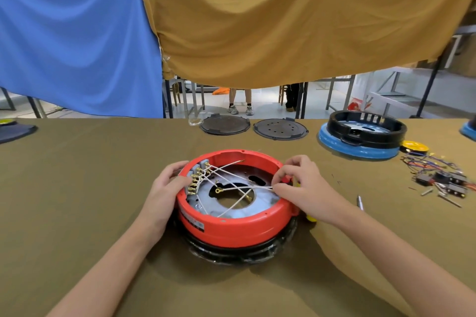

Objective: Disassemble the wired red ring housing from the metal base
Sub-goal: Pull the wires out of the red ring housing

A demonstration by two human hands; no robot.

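The red ring housing sits in the middle of the table on a dark base, with a grey metal plate inside it. White wires with brass terminals cross the opening from a grey terminal block on the left wall. My left hand grips the ring's left rim next to that block. My right hand is at the right rim and pinches the ends of the white wires between thumb and fingers.
Two dark round lids lie at the back. A black ring on a blue base stands back right, beside a yellow part. Loose wires, switches and screws lie at right. A pen-like tool lies near my right forearm.
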